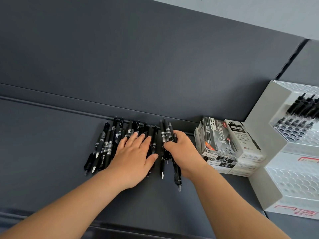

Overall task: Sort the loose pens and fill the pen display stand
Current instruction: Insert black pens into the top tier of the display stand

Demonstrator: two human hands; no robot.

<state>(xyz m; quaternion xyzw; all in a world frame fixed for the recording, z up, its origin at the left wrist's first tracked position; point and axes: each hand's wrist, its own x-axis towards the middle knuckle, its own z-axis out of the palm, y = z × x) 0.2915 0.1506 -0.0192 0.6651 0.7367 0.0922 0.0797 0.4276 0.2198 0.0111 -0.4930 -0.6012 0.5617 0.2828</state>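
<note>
While the left hand [133, 157] presses flat, fingers spread, on the loose black pens [107, 145], the right hand [183, 152] curls round a bundle of pens [166, 133] lying front-to-back. The display stand [274, 109] is off right, past the pen boxes [224, 140], nearer the right hand. Its top tier holds a few pens [303, 107].
</note>
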